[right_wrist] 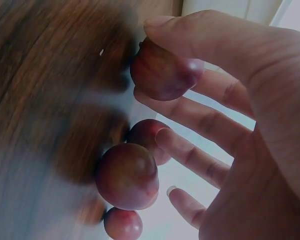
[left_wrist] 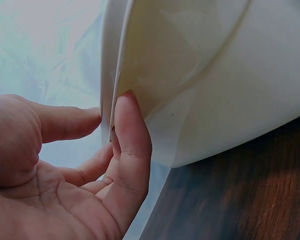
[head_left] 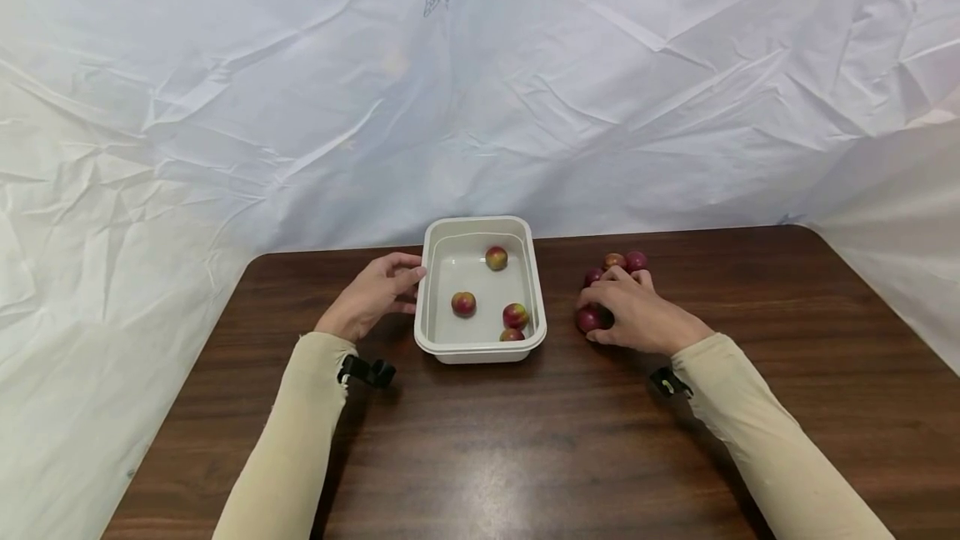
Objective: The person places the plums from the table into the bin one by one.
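Now L hand [head_left: 375, 294] open against tray [head_left: 480, 348] wall, R hand [head_left: 637, 315] pinching plum [head_left: 588, 320].

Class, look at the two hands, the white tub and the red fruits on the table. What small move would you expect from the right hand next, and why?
Probably lift the fruit pinched by the right hand and carry it toward the white tub. Thumb and finger already hold it, four fruits lie in the tub, and the left hand touches the tub's side.
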`<state>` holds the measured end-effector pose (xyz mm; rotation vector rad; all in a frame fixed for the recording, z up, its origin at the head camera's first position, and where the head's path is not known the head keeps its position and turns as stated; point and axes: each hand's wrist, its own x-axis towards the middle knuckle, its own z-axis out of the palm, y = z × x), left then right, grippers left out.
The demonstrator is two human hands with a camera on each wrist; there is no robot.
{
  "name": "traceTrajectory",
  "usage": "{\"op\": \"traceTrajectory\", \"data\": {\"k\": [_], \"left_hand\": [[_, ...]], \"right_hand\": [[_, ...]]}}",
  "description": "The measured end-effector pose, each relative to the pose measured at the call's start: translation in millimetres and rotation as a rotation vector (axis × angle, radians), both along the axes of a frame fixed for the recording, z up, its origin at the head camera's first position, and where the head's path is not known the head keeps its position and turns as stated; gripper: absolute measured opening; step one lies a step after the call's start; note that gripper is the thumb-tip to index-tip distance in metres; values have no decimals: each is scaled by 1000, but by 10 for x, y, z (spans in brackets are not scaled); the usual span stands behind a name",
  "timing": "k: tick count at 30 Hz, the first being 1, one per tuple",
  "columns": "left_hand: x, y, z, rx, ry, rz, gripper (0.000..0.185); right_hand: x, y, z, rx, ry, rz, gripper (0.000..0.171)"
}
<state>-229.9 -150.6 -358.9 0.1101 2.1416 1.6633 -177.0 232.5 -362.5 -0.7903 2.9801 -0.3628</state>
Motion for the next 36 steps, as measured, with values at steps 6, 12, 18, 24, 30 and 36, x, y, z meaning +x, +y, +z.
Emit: {"op": "traceTrajectory", "data": {"k": [6,12,18,24,30,36], "left_hand": [[2,-2,5,-1,-1,-2,43],[8,-5,12,10,-8,2,43],[2,3,15,23,-13,6,42],[7,0,17,24,-11,8,43],[16,-6,23,28,-12,11,42],[8,-2,22,31,-15,6,43]], "right_hand": [[11,-20,8,-6,31,15,31],[4,-17,45,-14,33,-7,33],[7,-26,121,-32,49,-6,33],[18,-64,216,-41,65,6,33],[26,-107,288,-46,84,22,32],[16,-138,383,-60,100,23,34]]}}
